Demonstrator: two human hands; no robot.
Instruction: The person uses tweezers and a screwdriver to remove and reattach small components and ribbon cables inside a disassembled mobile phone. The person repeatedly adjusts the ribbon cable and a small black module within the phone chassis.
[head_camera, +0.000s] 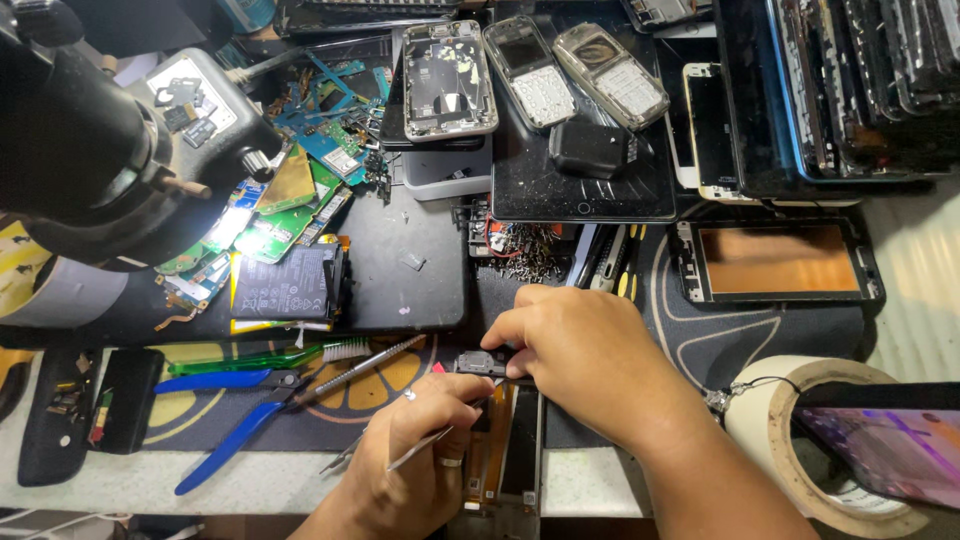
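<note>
Opened phone frame (505, 455) is lying at the near edge of the desk (420, 270), between the two hands. Left hand (420, 455) is closing its fingers around slim metal tweezers (420, 450), whose tips are angling toward the frame. Right hand (590, 365) is curling over the frame's top end, pinching a small dark part (480, 362) there. Judging by the bare, stripped interior, disassembly is well advanced; the dark part is not yet free. Blue pliers (225, 425) are lying nearby.

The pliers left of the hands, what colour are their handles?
Blue handles on the pliers, shown in the head view.
</note>
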